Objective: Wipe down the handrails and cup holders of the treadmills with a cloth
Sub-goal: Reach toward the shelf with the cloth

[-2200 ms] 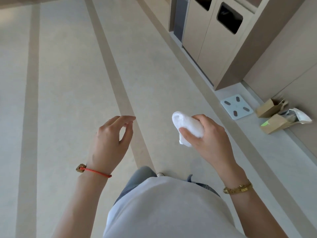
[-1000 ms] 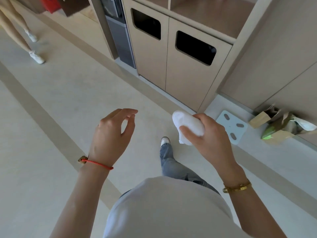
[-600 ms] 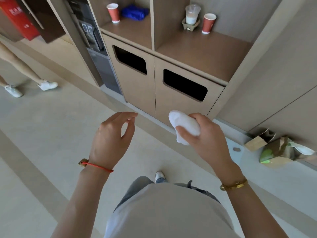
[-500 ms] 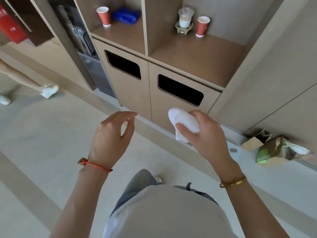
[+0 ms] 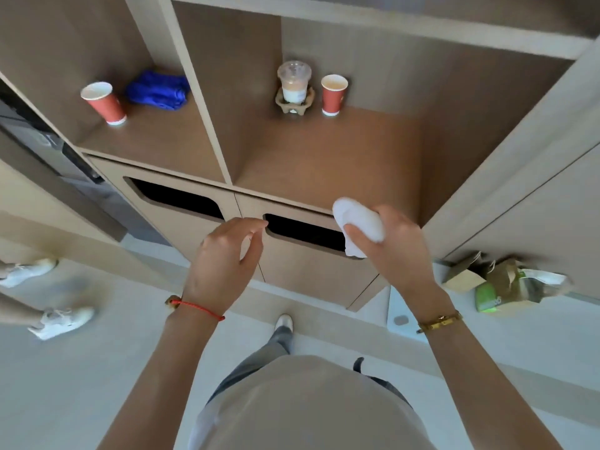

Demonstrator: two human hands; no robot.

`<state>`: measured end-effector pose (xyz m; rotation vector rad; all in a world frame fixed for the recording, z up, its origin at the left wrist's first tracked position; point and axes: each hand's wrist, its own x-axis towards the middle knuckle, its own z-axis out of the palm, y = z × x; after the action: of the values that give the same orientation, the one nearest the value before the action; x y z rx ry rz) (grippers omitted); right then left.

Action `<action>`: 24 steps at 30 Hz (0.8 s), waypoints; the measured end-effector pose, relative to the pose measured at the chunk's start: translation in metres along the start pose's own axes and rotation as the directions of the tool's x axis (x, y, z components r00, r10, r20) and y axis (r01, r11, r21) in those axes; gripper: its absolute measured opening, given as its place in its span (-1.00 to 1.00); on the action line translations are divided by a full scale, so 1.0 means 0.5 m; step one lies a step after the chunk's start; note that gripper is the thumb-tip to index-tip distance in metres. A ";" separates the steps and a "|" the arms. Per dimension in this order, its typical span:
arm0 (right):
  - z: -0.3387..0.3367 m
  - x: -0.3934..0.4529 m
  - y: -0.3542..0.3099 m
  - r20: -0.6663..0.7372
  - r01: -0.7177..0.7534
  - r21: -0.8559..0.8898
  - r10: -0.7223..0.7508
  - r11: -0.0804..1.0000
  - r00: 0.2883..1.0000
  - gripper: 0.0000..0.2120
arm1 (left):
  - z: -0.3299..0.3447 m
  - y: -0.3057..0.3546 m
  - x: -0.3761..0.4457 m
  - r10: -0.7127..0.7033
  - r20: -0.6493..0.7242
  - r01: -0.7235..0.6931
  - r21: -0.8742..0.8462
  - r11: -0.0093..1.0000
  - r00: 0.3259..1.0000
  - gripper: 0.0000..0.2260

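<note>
While closing on the cabinet, head view now shows open shelves that were out of frame two seconds ago. Right hand (image 5: 397, 245) curled round balled white cloth (image 5: 358, 224), directly ahead of bin slot (image 5: 305, 232). Left hand (image 5: 224, 258) loosely open, empty, level with the right. Red cup (image 5: 332, 94) on shelf beyond. No treadmill, handrail or cup holder visible; probably wiping over, cloth disposal next.
</note>
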<state>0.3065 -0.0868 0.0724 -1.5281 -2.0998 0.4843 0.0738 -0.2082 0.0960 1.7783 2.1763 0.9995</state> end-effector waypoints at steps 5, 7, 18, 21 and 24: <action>0.059 0.154 -0.020 -0.044 -0.081 -0.053 0.079 0.995 0.996 -0.55 | 0.037 -0.064 0.162 0.078 0.066 -0.077 -0.009 0.997 0.995 -0.81; 0.088 0.204 -0.019 -0.063 -0.093 -0.093 0.088 0.991 0.994 -0.54 | 0.055 -0.086 0.215 0.100 0.113 -0.100 -0.008 0.995 0.989 -0.80; 0.215 0.343 0.068 -0.042 -0.058 -0.406 0.045 0.912 0.998 -0.53 | 0.165 -0.134 0.363 0.040 0.292 -0.056 0.043 0.998 0.956 -0.74; 0.240 0.339 0.095 -0.006 -0.013 -0.456 0.011 0.890 1.000 -0.54 | 0.183 -0.133 0.373 0.024 0.309 -0.039 0.040 0.998 0.951 -0.75; 0.238 0.341 0.100 0.020 -0.018 -0.492 0.032 0.871 0.999 -0.51 | 0.195 -0.130 0.378 0.027 0.287 -0.040 0.038 0.999 0.958 -0.75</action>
<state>0.2337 0.0913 -0.0210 -1.8274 -2.3451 -0.0393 0.0178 -0.0012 0.0370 1.8521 2.0087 0.6560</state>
